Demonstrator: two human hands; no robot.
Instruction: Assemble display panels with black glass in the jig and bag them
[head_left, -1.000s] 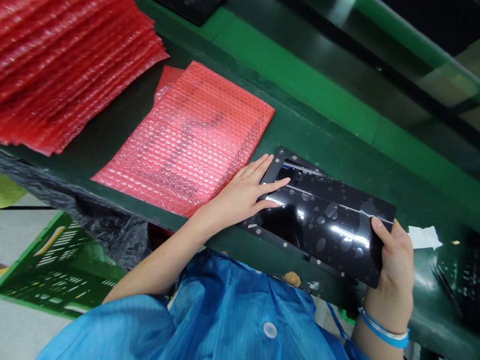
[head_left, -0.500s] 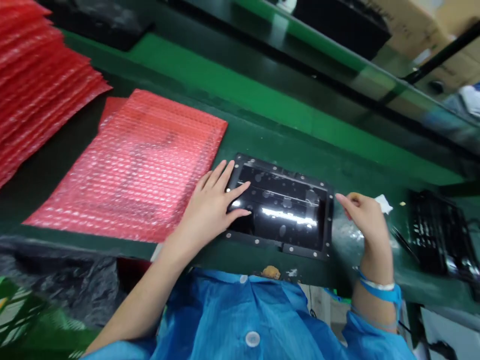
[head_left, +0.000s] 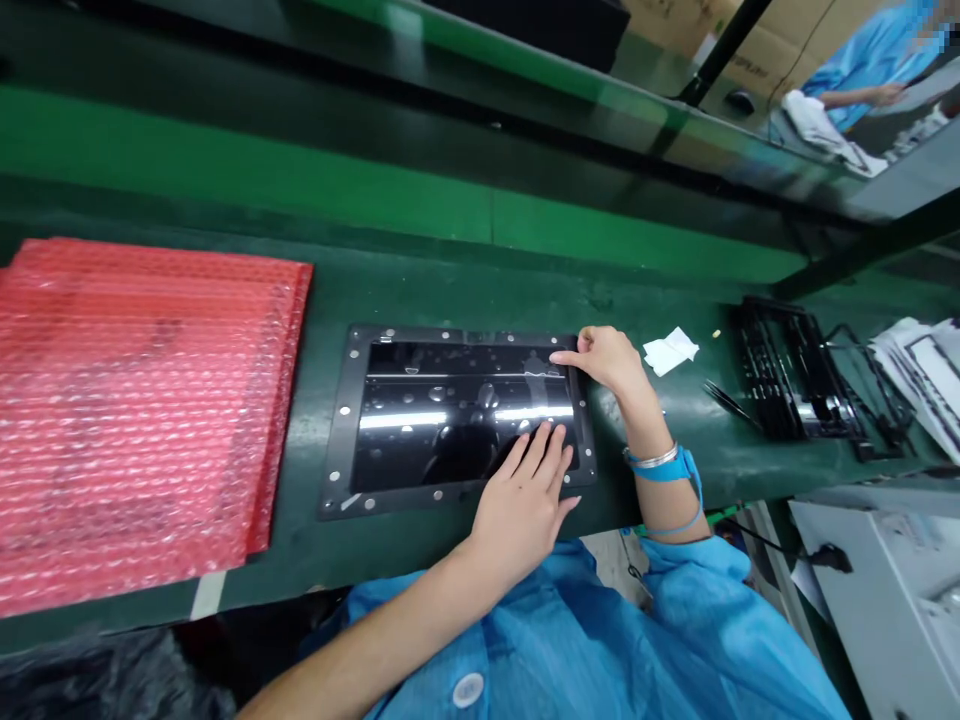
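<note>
A black framed panel (head_left: 450, 400) with a glossy dark screen lies on the green table, with round pale dots around its border and bubble-like marks on the screen. Fingers spread, my left hand (head_left: 525, 500) rests on the panel's lower right part. My right hand (head_left: 604, 358) is at the upper right corner, thumb pointing over the screen and the other fingers curled. Whether anything small is between those fingers is hidden. A wristband with a blue strap circles my right wrist.
Red bubble-wrap bags (head_left: 150, 400) are stacked at the left. Right of the panel lie crumpled white paper (head_left: 671, 350), tweezers (head_left: 729, 402) and black frames (head_left: 795, 370). A shelf (head_left: 525, 120) runs along the back. A person in blue (head_left: 870, 60) is at the upper right.
The view has shifted right. My left hand has gone from the panel's left edge to its lower right part. My right hand has come in from beside the panel to its upper right corner.
</note>
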